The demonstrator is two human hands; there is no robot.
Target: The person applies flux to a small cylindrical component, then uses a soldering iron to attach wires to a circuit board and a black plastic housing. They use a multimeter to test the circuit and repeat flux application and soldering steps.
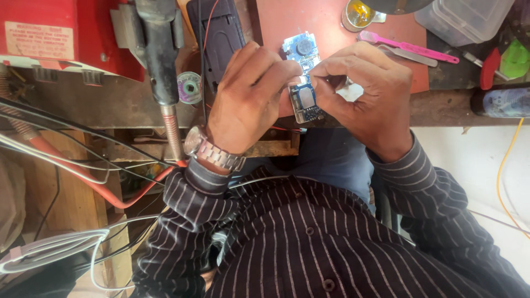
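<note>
Item: small blue circuit board (303, 77), long and narrow, carrying a round black part near its far end and a silvery rectangular part near its near end. Position: held above the near edge of the desk (441, 107), between both hands, over the red-brown mat (320, 16).

Left hand (243, 94): grip clenched on the circuit board, thumb and forefinger pinching its left edge at mid-length. A metal-link wristwatch (212, 152) sits on the wrist.

Right hand (367, 91): grip closed on the circuit board from the right, fingertips (317, 70) curled in and pressed against its edge, meeting the left fingertips over the board's middle.

Clothing: dark shirt with thin pale stripes (309, 237), sleeves down to both wrists.

Surroundings, far side of the desk: black plastic casing (218, 33) with a thin red wire across it, just behind the left hand; round tin of yellowish paste (358, 15); pink-handled brush (406, 47) lying beside a flat metal tool (411, 56); clear plastic box (466, 19); green object (514, 59) and red-handled tool (489, 69) at the right edge.

Left of the hands: red machine body (61, 30); dark hot-air handpiece (160, 49) with a metal nozzle pointing downward; small solder spool (190, 87) just beside it. Grey, white and red cables (83, 171) hang below the desk edge. A yellow cable (505, 165) runs down the pale floor at right.
</note>
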